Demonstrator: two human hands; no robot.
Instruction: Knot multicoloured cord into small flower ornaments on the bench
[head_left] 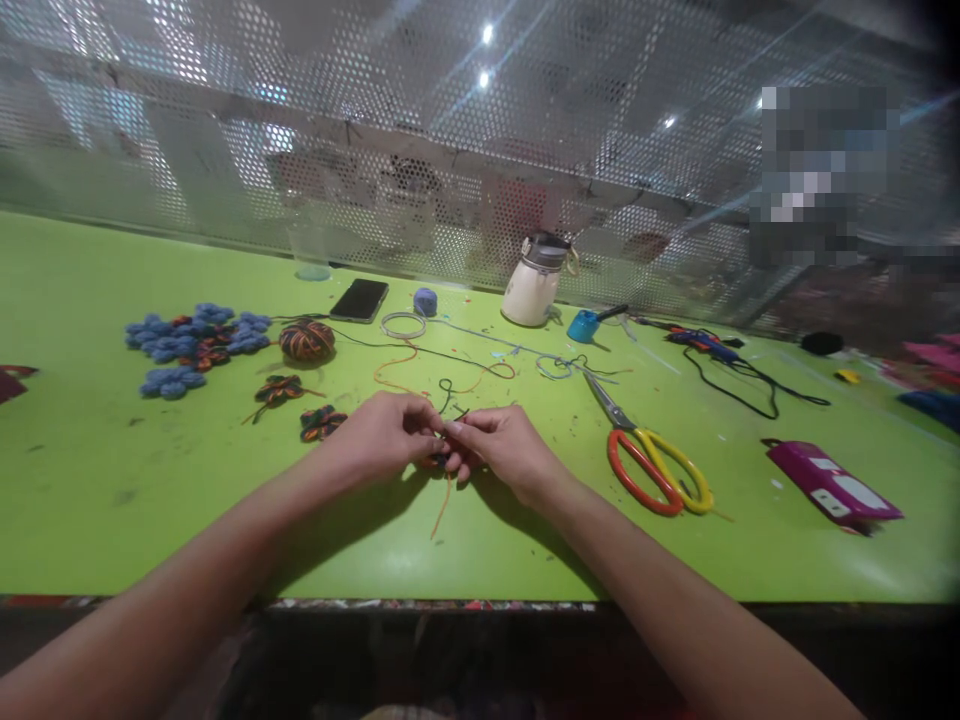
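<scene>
My left hand (386, 432) and my right hand (501, 445) meet over the middle of the green table (97, 480), fingers pinched together on a small dark and orange yarn piece (437, 460). An orange strand (441, 508) hangs from it toward the table's front edge. Most of the piece is hidden between my fingers. Loose orange and dark yarn (442, 375) lies just behind my hands.
Scissors with orange and yellow handles (651, 462) lie to the right, a magenta case (831, 484) beyond them. Left are blue yarn flowers (191, 345), a striped yarn ball (307, 341) and two small striped flowers (300, 405). A phone (359, 299), white jar (534, 283) and perforated screen stand behind.
</scene>
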